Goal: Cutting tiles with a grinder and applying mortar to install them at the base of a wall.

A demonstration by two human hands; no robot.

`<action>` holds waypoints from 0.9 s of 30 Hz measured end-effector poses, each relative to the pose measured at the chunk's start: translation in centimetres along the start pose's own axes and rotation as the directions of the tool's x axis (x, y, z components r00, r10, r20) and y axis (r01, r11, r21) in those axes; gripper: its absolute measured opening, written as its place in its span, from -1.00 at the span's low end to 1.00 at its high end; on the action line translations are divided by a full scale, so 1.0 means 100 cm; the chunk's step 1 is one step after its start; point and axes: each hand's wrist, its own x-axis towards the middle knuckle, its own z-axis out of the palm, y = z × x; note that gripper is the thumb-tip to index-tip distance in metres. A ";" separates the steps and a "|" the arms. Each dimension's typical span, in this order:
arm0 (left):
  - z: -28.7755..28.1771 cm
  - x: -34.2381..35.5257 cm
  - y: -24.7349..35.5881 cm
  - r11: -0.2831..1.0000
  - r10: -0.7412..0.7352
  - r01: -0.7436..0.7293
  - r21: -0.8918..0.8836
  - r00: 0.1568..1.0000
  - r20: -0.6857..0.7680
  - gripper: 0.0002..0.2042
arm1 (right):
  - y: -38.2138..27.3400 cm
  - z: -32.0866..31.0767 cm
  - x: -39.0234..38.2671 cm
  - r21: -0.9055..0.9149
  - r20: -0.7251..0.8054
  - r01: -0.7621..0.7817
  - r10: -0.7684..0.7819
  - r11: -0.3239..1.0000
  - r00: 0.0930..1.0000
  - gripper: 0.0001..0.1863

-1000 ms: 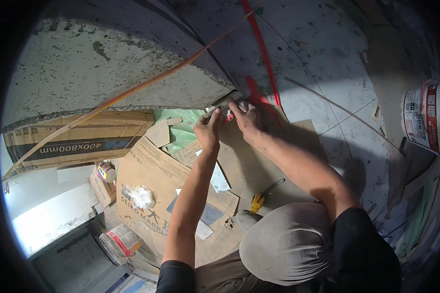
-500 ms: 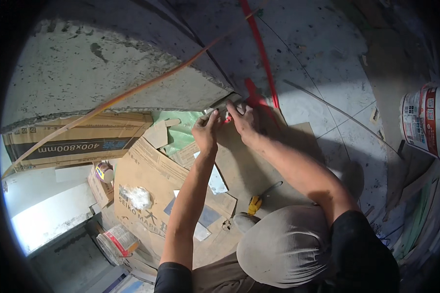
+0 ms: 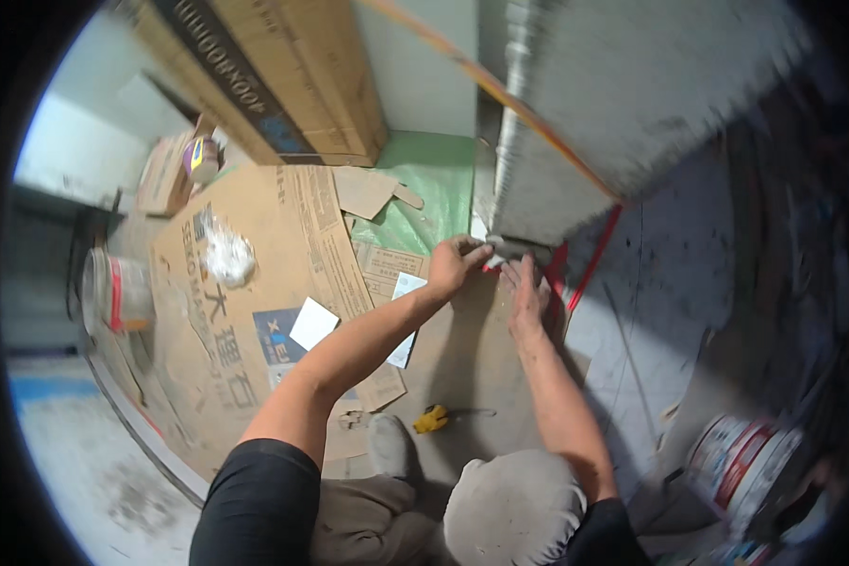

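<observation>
The rough grey wall [image 3: 651,104] is standing beyond the narrowly pinching left hand [image 3: 455,268] and the right hand [image 3: 528,300], grip unclear, both seemingly working its lower corner [image 3: 507,236], next probably needing steadiness.

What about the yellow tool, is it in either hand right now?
No, the yellow tool lies beside the foot, apart from the left hand and the right hand.
</observation>
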 end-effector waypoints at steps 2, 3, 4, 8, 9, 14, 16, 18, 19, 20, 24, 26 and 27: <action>-0.011 0.002 -0.007 0.987 0.062 -0.057 0.148 0.998 -0.033 -0.69 | 0.002 0.009 -0.005 -0.042 0.022 -0.031 0.032 0.999 0.999 -0.26; -0.013 0.005 -0.010 0.992 0.071 -0.063 0.108 0.995 -0.074 -0.69 | 0.000 0.009 -0.005 -0.044 -0.012 -0.067 0.066 0.997 0.998 -0.24; -0.013 0.005 -0.012 0.990 0.073 -0.066 0.124 0.996 -0.048 -0.71 | 0.000 0.008 -0.007 -0.014 0.014 -0.073 0.074 0.997 0.997 -0.17; -0.008 0.007 -0.015 0.987 0.055 -0.053 0.153 0.998 -0.014 -0.75 | 0.000 -0.003 -0.008 -0.057 -0.021 -0.081 0.080 0.995 0.997 -0.12; -0.011 0.010 -0.016 0.978 0.062 -0.058 0.201 0.998 -0.015 -0.76 | 0.000 0.002 -0.006 -0.060 0.013 -0.070 0.071 0.996 0.997 -0.08; -0.037 0.005 -0.019 0.974 0.107 -0.072 0.215 0.982 -0.155 -0.75 | -0.001 0.000 -0.004 -0.074 0.165 -0.082 0.093 0.994 0.982 -0.13; -0.053 0.000 -0.019 0.964 0.143 -0.099 0.248 0.976 -0.167 -0.75 | -0.005 -0.010 -0.007 -0.144 0.195 -0.073 0.100 0.987 0.976 -0.16; -0.063 -0.004 -0.020 0.952 0.184 -0.138 0.273 0.971 -0.153 -0.74 | -0.014 -0.026 -0.026 -0.195 0.181 -0.096 0.132 0.976 0.975 -0.28; -0.057 -0.001 -0.016 0.956 0.182 -0.143 0.258 0.974 -0.135 -0.71 | -0.024 -0.050 -0.032 -0.200 0.147 -0.065 0.096 0.978 0.984 -0.28; -0.048 0.000 -0.013 0.959 0.184 -0.155 0.238 0.978 -0.104 -0.68 | -0.033 -0.075 -0.041 -0.294 0.160 -0.082 0.133 0.952 0.978 -0.35; -0.123 -0.018 -0.088 0.441 0.579 -0.397 0.805 0.811 0.083 -0.61 | -0.058 -0.097 -0.111 -0.781 0.248 0.163 0.058 0.603 0.967 -0.60; -0.136 -0.034 -0.033 0.965 0.062 -0.056 0.255 0.998 -0.015 -0.64 | -0.112 -0.135 -0.157 -0.917 0.224 0.264 -0.161 0.300 0.961 -0.65; -0.144 -0.037 -0.048 0.970 0.161 -0.141 0.197 0.983 -0.089 -0.62 | -0.142 -0.140 -0.186 -0.897 0.374 0.419 -0.262 0.140 0.890 -0.67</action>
